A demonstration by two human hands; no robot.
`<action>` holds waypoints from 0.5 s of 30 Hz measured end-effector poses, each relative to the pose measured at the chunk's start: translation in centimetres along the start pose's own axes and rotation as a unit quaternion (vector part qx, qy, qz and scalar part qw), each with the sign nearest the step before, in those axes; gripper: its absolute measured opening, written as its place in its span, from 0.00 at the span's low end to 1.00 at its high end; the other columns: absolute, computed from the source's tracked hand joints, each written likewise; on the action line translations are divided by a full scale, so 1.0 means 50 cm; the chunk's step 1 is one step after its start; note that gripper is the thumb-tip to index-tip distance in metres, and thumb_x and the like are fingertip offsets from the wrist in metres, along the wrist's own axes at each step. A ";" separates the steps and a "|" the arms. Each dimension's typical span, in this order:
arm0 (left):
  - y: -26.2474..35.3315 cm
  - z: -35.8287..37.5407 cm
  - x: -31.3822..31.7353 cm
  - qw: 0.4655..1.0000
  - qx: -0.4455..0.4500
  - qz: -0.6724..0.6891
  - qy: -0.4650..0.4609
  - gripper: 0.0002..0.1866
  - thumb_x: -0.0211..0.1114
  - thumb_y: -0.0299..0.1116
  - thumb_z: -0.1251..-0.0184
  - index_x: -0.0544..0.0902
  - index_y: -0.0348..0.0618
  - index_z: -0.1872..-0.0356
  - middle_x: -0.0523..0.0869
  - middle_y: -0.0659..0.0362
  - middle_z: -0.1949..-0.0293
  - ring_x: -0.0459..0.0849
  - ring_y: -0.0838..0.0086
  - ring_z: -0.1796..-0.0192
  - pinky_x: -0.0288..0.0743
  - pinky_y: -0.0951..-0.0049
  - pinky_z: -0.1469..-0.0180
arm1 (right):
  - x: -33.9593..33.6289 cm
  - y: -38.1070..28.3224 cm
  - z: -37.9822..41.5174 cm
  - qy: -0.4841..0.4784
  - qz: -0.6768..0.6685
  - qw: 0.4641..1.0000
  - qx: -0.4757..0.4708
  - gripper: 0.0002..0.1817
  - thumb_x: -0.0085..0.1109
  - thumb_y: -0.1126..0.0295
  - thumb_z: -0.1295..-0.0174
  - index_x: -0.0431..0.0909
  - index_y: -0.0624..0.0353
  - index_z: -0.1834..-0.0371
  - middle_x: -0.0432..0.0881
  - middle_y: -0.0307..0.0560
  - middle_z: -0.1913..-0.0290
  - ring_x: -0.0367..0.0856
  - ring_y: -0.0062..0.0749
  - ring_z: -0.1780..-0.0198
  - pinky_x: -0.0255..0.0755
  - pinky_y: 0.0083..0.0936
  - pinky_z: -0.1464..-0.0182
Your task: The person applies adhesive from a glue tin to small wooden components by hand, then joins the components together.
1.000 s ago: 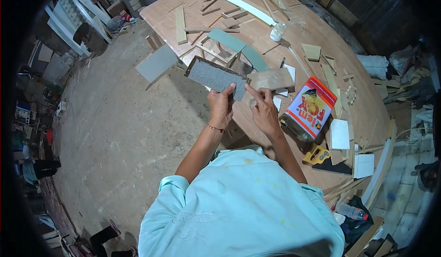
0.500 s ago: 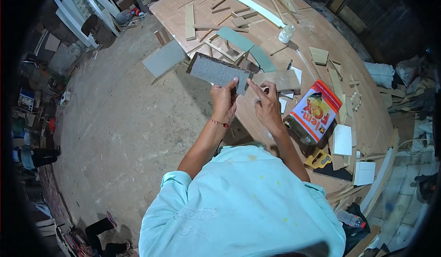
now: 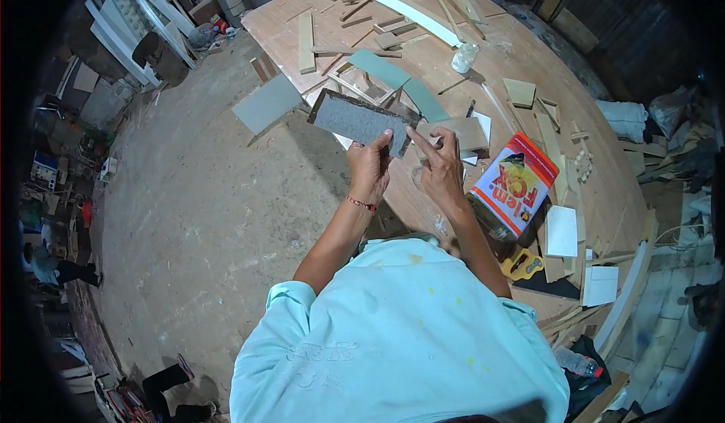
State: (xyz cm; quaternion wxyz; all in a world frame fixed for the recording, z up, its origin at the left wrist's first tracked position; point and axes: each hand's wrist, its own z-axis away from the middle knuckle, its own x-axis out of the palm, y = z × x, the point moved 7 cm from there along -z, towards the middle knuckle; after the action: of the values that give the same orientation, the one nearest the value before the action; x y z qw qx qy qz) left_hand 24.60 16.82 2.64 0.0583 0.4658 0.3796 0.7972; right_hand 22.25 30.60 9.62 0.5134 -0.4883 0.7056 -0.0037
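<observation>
A rectangular board (image 3: 353, 119) with a rough grey face and dark edges is held above the table's near edge. My left hand (image 3: 370, 168) grips its lower right part, thumb on the grey face. At the board's right end, my right hand (image 3: 440, 168) points its index finger at the corner, with its other fingers partly bent; it appears to touch the edge there. Just behind my right hand lies a flat wooden piece (image 3: 462, 134). A red, white and yellow can (image 3: 521, 183) stands to the right.
The wooden table (image 3: 604, 174) bears wood strips, a glass jar (image 3: 464, 58), green curved pieces (image 3: 377, 68) and a yellow-handled saw (image 3: 522, 264). A grey panel (image 3: 268, 104) juts out left of the table. People's legs show at the far left (image 3: 78, 273) and lower left (image 3: 168, 379).
The view has shifted slightly. Both hands stay at the board in nearly the same pose. At the far left, the distant person has moved a little.
</observation>
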 end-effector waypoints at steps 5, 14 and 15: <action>0.000 -0.001 0.007 1.000 -0.009 0.005 0.030 0.14 0.65 0.20 0.52 0.70 0.38 0.66 0.78 0.60 0.75 0.76 0.79 0.80 0.70 0.85 0.84 | 0.011 -0.030 0.041 -0.021 -0.008 0.997 -0.072 0.36 0.46 0.89 0.64 0.75 0.43 0.49 0.64 0.50 0.58 0.67 0.42 0.54 0.65 0.32 0.54; -0.042 -0.012 -0.010 0.993 -0.103 0.048 0.032 0.11 0.63 0.18 0.51 0.72 0.39 0.67 0.78 0.60 0.73 0.77 0.78 0.77 0.66 0.83 0.85 | 0.003 0.022 0.007 0.027 -0.019 0.999 -0.027 0.43 0.46 0.89 0.63 0.66 0.34 0.41 0.63 0.50 0.55 0.65 0.41 0.56 0.64 0.32 0.52; -0.040 -0.013 -0.012 0.993 -0.103 0.049 0.033 0.11 0.63 0.18 0.51 0.72 0.39 0.67 0.78 0.60 0.73 0.77 0.78 0.77 0.66 0.83 0.85 | 0.006 0.027 0.005 0.026 -0.018 0.999 -0.028 0.43 0.46 0.89 0.63 0.66 0.34 0.41 0.63 0.50 0.55 0.65 0.41 0.56 0.64 0.32 0.52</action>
State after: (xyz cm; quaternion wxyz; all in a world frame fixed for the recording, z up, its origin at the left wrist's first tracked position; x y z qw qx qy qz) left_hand 23.90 17.64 0.73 0.0540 0.4489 0.2743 0.8487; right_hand 21.50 31.19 8.59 0.4807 -0.5152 0.7096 -0.0061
